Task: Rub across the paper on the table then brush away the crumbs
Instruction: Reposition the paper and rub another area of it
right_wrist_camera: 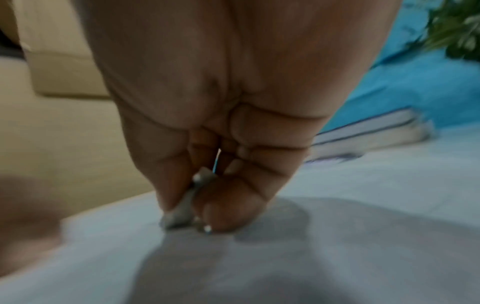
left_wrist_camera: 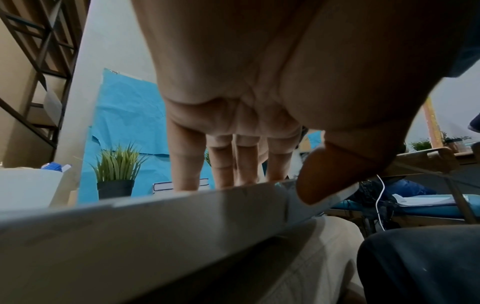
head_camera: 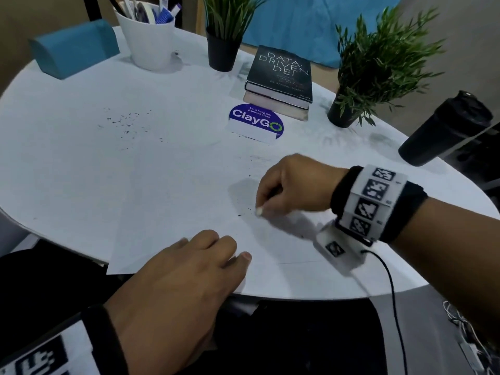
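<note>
1. My left hand (head_camera: pixel 189 269) lies flat, fingers straight, on the near edge of the paper (head_camera: pixel 167 212), pinning it where it overhangs the near rim of the white table (head_camera: pixel 54 163). To rub well, I judge this hand should press firmly so the sheet does not creep or crease.
2. Just beyond it on the paper, my right hand (head_camera: pixel 292 185) curls around a small pale eraser (right_wrist_camera: pixel 182 207), pinched between thumb and fingertips, its tip touching the sheet. Short, even strokes with moderate pressure seem best; pushing hard could tear or buckle the paper.
3. A few dark crumbs (head_camera: pixel 244 212) sit on the paper just left of the eraser. More specks (head_camera: pixel 127 123) are scattered on the far left part of the paper. Both lots are left for brushing later.
4. Beyond the paper stand a purple sticker card (head_camera: pixel 257 123), stacked books (head_camera: pixel 281 82), two potted plants (head_camera: pixel 359 77), a white holder (head_camera: pixel 151 41), a teal case (head_camera: pixel 73 47) and a dark bottle (head_camera: pixel 443 131).
5. Hard to make out: any marks being erased are too faint to see. The right wrist view is blurred. The eraser's full shape is hidden by my fingers. The paper's right edge blends into the table.
</note>
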Demonstrator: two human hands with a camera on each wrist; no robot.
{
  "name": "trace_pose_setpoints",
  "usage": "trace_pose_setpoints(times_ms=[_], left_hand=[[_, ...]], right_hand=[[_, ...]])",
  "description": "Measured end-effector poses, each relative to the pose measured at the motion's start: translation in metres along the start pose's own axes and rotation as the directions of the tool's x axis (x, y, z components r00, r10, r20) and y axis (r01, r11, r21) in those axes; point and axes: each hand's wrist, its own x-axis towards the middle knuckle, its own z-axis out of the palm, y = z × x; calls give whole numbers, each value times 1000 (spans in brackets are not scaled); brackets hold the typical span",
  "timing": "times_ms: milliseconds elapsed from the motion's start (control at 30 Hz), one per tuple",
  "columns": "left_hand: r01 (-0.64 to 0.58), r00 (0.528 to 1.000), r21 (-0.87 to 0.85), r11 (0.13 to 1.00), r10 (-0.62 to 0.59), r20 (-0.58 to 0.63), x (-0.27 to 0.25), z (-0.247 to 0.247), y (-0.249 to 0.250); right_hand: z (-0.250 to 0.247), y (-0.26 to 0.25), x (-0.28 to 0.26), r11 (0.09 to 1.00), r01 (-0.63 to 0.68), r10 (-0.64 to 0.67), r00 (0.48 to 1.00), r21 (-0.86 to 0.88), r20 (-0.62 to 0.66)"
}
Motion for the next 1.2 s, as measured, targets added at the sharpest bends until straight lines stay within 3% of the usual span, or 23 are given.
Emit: trace_pose_setpoints(times_ms=[133,300,467,633,667,767,833,967,1000,1133,1200], left_hand=[[-12,1000,25,1000,13,-22,1,6,-3],[-24,998,23,999,25,-54,4,14,-7],[-18,1000,19,1000,18,0,4,22,-9],[-47,996,18,999,48,-72,3,27,-12],[-50,996,16,999,51,-76,4,27,-12],[-49,994,1,999,49,-96,6,29,-12],[-57,991,7,998,57,-120,5,30,-12],[-68,983,30,997,73,-170,4,33,-14],[-76,981,38,996,82,-178,4,34,-13],[-88,972,63,994,100,-214,5,37,-14],[-93,963,77,993,110,-245,5,40,-15]], right_hand=[[-13,17,18,994,-110,104,972,-15,-210],[-2,0,4,997,63,-60,996,-39,68],[-22,16,35,994,-96,86,980,-47,-179],[-14,-3,20,999,28,-27,995,-16,99],[-15,0,24,1000,9,-7,996,-12,85],[-23,17,45,997,-78,75,987,-14,-142],[-24,18,45,996,-75,65,977,-41,-202],[-15,-2,27,999,29,-28,997,-22,67],[-14,-1,28,1000,19,-18,997,-13,75],[-27,17,57,995,-104,104,978,8,-182],[-28,16,56,996,-92,87,979,-18,-186]])
